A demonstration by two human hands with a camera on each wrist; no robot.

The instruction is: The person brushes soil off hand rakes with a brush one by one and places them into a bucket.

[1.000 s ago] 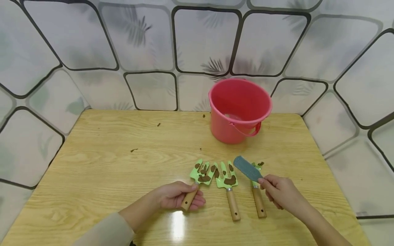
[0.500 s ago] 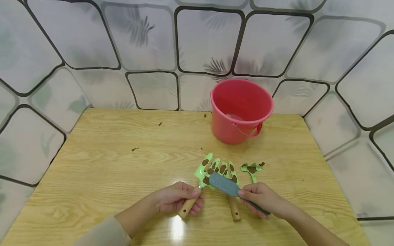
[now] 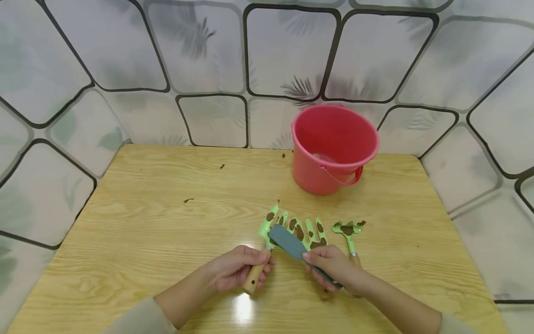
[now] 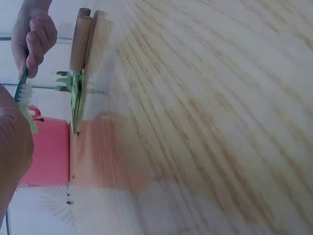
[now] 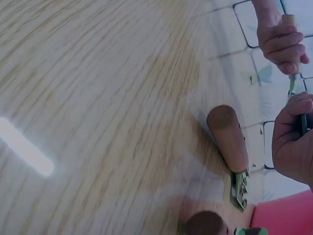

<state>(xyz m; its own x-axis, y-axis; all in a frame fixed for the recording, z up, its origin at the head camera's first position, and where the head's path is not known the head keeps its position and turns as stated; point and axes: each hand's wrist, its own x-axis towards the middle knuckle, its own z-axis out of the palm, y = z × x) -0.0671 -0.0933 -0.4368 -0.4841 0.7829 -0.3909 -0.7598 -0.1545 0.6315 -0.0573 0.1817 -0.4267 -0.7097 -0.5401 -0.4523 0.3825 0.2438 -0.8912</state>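
My left hand grips the wooden handle of a green hand fork, its prongs raised and marked with brown patches. In my right hand is a dark grey-green brush, held by its handle with the head lying across the fork's green part. White bristles show on its underside in the left wrist view. A second green fork, also brown-patched, lies on the table partly behind the right hand. To its right rests a small green rake with a wooden handle, partly covered by the right wrist.
A pink bucket with its handle hanging down stands at the back right of the wooden table. Several brown crumbs are scattered toward the back. A patterned curtain-like backdrop encloses the table's rear and sides.
My right hand has brought the brush left from above the rake onto the held fork. Over the last half second the brush has slid a little further left; the left hand keeps its grip.
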